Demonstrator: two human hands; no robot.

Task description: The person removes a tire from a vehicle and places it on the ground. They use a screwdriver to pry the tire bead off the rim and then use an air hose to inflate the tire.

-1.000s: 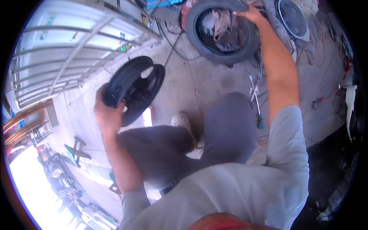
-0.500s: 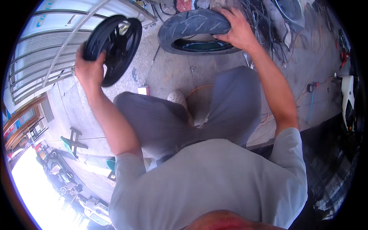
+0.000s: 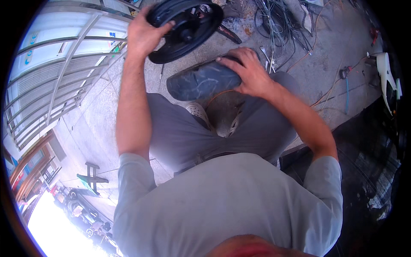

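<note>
A black wheel rim (image 3: 187, 36) is held up at the far left of centre, its spoked face tilted toward me. My left hand (image 3: 147, 32) grips its left edge, thumb over the rim and the other fingers partly hidden behind it. Nearer, between my knees, a worn black motorcycle tyre (image 3: 205, 81) stands with its tread toward me. My right hand (image 3: 248, 70) is wrapped over the tyre's upper right edge. The rim is just beyond and above the tyre; whether they touch I cannot tell.
A heap of wires and cables (image 3: 278, 25) lies at the far right of the tyre, with metal tools (image 3: 269, 60) near it. Metal railings (image 3: 77, 47) stand at left. A folding stool (image 3: 92, 177) is lower left. A white curved panel (image 3: 384, 81) is at far right.
My left hand has carried the rim right and farther away. With my right hand, the tyre has come down closer to me and turned, so its open centre is hidden now.
</note>
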